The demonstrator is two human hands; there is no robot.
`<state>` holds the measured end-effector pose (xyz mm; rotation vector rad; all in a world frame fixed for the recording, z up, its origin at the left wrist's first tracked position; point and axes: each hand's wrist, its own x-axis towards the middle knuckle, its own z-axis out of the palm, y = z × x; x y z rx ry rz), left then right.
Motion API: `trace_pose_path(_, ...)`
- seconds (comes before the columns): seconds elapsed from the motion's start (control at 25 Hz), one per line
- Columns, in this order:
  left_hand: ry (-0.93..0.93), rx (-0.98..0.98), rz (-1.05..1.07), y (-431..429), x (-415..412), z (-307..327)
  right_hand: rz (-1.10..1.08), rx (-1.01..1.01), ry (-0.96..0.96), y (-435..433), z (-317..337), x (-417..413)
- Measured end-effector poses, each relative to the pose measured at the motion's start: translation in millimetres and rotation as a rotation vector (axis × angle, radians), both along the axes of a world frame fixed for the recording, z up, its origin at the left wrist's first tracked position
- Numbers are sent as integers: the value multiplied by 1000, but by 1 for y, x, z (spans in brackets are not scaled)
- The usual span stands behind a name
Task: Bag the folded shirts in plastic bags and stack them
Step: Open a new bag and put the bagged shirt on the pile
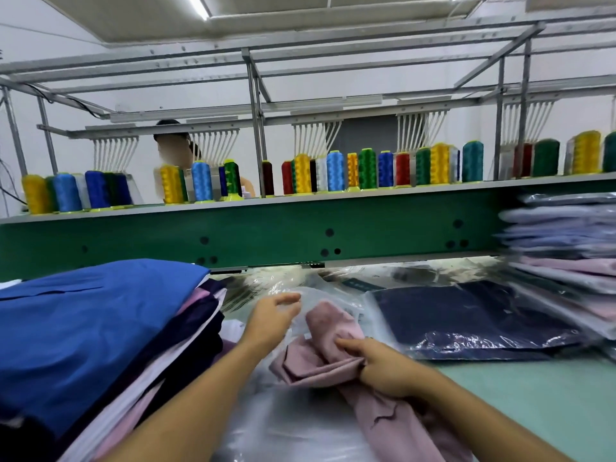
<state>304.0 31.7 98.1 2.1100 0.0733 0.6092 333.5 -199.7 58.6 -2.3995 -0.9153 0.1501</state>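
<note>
Right hand grip: the right hand [380, 368] has fingers and thumb curled round a bunched fold of the pink shirt [320, 355], pinching the cloth.
Left hand grip: the left hand [273, 316] reaches to the upper edge of the clear plastic bag [300, 425]. Its fingers are loosely curved and blurred, so it cannot be told whether they pinch the film.
Pink shirt position: it lies rumpled, not flat, between the two hands on the clear film, and trails toward the lower edge of the view. Whether any part is already inside the bag cannot be told.
Container, near right: the bagged navy shirt [466, 315] lies flat on the green table [533, 395], just beside the pink shirt, enclosed in its film.
Container stack, far right: the stack of bagged shirts [566, 248] holds many bagged pieces in pale blue, lilac and pink, one upon another.
Supply, left: the pile of unbagged shirts [93, 321] stands high, a blue one on top, dark and pink ones under it.
Progress, judged: roughly midway. Many shirts are bagged and stacked, and one navy bag is not yet on the stack.
Remaining, judged: put the pink shirt into its bag, stack it with the navy one, then work through the left pile.
</note>
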Motion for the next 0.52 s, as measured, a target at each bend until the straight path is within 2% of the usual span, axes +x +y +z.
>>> trace_pose_path(0.12,-132,570,23,-9,-1,1,-33,48,83,-7,5,-1)
trace_pose_path(0.2,-173,793,-25,-20,-2,6,-59,61,112,-8,8,-4)
trace_pose_path(0.36,68,1230,-257,-31,-2,18,-136,202,181,-10,20,-8)
trace_pose_path(0.44,131,1264,-302,-34,-5,20,-161,280,215,-10,27,-9)
trace_pose_path(0.52,102,1135,-325,-39,-10,24,-170,270,191,-3,28,-10)
